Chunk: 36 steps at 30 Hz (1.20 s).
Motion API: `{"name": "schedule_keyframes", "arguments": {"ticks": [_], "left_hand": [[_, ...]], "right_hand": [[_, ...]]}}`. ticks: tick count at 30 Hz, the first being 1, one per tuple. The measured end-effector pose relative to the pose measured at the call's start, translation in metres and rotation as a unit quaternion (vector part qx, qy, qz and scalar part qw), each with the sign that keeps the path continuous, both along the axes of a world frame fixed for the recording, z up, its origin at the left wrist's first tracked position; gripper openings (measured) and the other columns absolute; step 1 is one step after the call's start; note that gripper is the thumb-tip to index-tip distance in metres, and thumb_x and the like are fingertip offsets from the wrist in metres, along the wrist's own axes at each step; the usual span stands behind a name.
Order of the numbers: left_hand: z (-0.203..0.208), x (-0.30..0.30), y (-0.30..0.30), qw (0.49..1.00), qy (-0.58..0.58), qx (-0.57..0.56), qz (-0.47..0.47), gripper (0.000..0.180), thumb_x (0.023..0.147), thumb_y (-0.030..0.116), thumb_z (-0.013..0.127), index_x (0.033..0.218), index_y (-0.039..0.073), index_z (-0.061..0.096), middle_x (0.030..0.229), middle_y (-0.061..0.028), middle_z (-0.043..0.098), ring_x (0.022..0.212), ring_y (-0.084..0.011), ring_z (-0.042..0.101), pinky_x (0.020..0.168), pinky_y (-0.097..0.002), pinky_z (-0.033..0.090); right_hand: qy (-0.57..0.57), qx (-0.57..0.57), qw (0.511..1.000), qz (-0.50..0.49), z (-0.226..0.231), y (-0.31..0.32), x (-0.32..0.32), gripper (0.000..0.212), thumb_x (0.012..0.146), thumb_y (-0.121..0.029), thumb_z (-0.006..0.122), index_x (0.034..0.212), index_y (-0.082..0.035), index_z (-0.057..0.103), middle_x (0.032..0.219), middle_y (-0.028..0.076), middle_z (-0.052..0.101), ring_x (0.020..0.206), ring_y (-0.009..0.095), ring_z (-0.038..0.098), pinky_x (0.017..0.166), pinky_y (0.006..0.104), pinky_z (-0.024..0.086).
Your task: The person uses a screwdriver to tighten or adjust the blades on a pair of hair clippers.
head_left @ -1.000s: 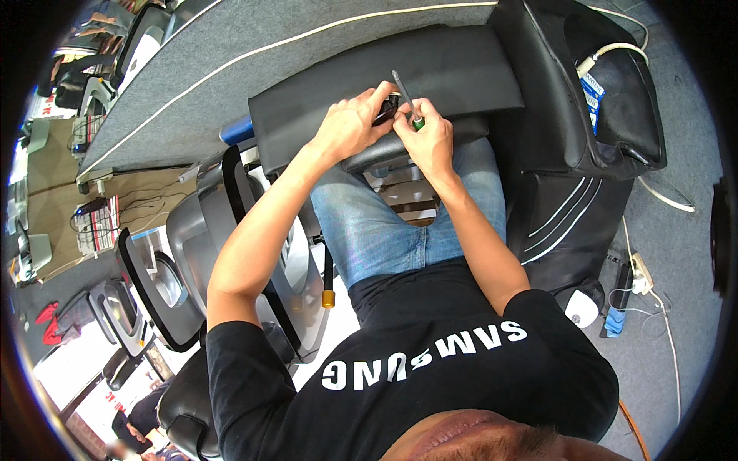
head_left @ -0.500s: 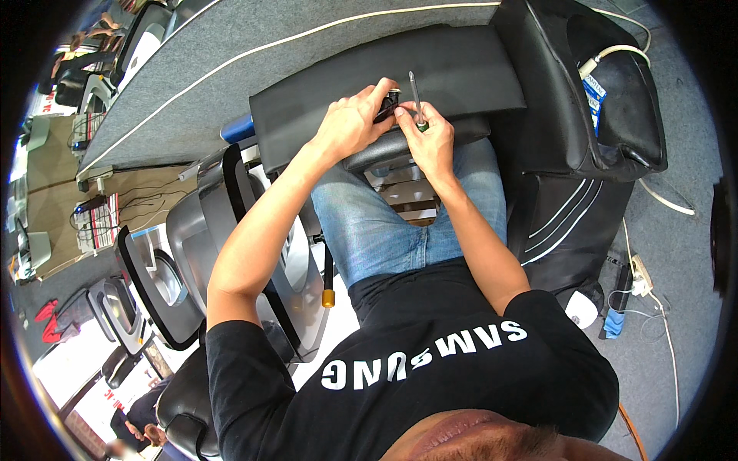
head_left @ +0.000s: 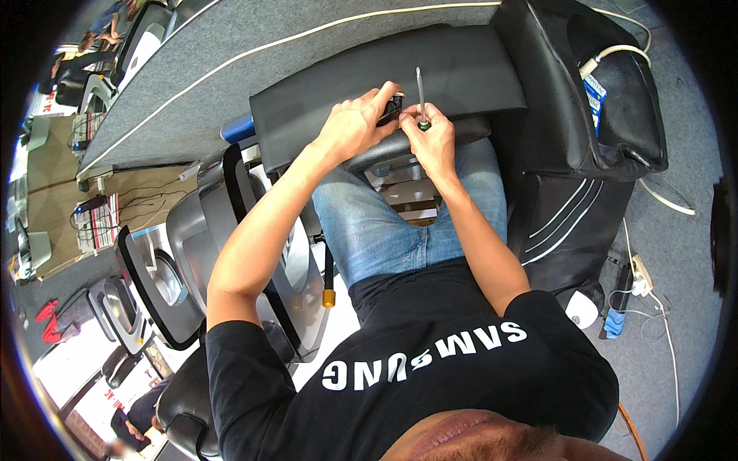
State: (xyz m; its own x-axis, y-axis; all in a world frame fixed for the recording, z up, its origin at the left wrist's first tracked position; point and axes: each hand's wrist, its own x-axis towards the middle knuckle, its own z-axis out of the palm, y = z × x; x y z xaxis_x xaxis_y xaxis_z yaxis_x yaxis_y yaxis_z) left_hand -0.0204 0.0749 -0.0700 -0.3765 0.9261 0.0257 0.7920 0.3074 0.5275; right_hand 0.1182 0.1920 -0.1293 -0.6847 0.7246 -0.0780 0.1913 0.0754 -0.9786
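Note:
My left hand (head_left: 354, 129) is closed round a small black object (head_left: 393, 109) with a pale, shiny end; its kind is not clear at this size. My right hand (head_left: 433, 140) has a screwdriver (head_left: 420, 96) in its grip. The metal shaft points away from me, and a bit of dark green handle shows above the fingers. The right thumb and fingertips meet the near side of the black object, beside the left fingers. Both hands are over the near edge of a black padded rest (head_left: 453, 69), above my knees.
At right stands a black padded chair (head_left: 538, 100) with a blue packet (head_left: 593, 96) and a white cable end on it. Grey-and-black chair parts (head_left: 207, 223) crowd my left. A white cable (head_left: 307, 34) runs along the grey floor. Other people show at the far left.
The screwdriver has swung slightly to the right and stands more upright. The black object has tilted a little in my left hand. Both hands stay nearly in place.

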Motion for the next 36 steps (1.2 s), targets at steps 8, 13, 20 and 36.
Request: {"name": "schedule_keyframes", "arguments": {"ticks": [8, 13, 20, 36], "left_hand": [[0.002, -0.003, 0.001, 1.000, 0.004, -0.020, 0.020, 0.049, 0.100, 0.037, 0.075, 0.134, 0.014, 0.050, 0.117, -0.0158, 0.074, 0.106, -0.0407, 0.074, 0.087, -0.0525, 0.060], [0.004, -0.001, 0.001, 0.999, 0.009, -0.035, 0.014, 0.048, 0.101, 0.040, 0.074, 0.134, 0.015, 0.049, 0.117, -0.0167, 0.074, 0.107, -0.0405, 0.075, 0.088, -0.0526, 0.060], [0.000, -0.003, 0.001, 0.999, 0.007, -0.040, 0.009, 0.049, 0.101, 0.040, 0.074, 0.134, 0.015, 0.048, 0.117, -0.0176, 0.074, 0.105, -0.0411, 0.075, 0.087, -0.0528, 0.060], [-0.002, -0.002, -0.001, 0.999, 0.022, -0.041, 0.002, 0.050, 0.101, 0.040, 0.073, 0.137, 0.016, 0.048, 0.116, -0.0184, 0.074, 0.104, -0.0423, 0.075, 0.086, -0.0536, 0.060]], "right_hand": [[-0.037, 0.176, 0.982, -0.051, -0.005, 0.035, 0.003, 0.023, 0.092, -0.026, 0.078, 0.098, -0.004, 0.075, 0.086, 0.016, 0.079, 0.082, 0.032, 0.080, 0.074, 0.0416, 0.059], [-0.194, 0.334, 0.920, -0.061, 0.007, 0.097, 0.006, 0.026, 0.095, -0.033, 0.073, 0.101, -0.009, 0.078, 0.081, 0.019, 0.077, 0.082, 0.041, 0.077, 0.075, 0.0516, 0.060], [-0.261, 0.335, 0.904, -0.037, 0.018, 0.117, 0.005, 0.026, 0.097, -0.033, 0.073, 0.106, -0.010, 0.079, 0.085, 0.020, 0.079, 0.087, 0.043, 0.078, 0.079, 0.0520, 0.060], [-0.220, 0.356, 0.908, -0.028, 0.017, 0.122, -0.008, 0.028, 0.097, -0.030, 0.072, 0.119, -0.015, 0.078, 0.088, 0.020, 0.079, 0.090, 0.044, 0.077, 0.082, 0.0528, 0.060]]}}
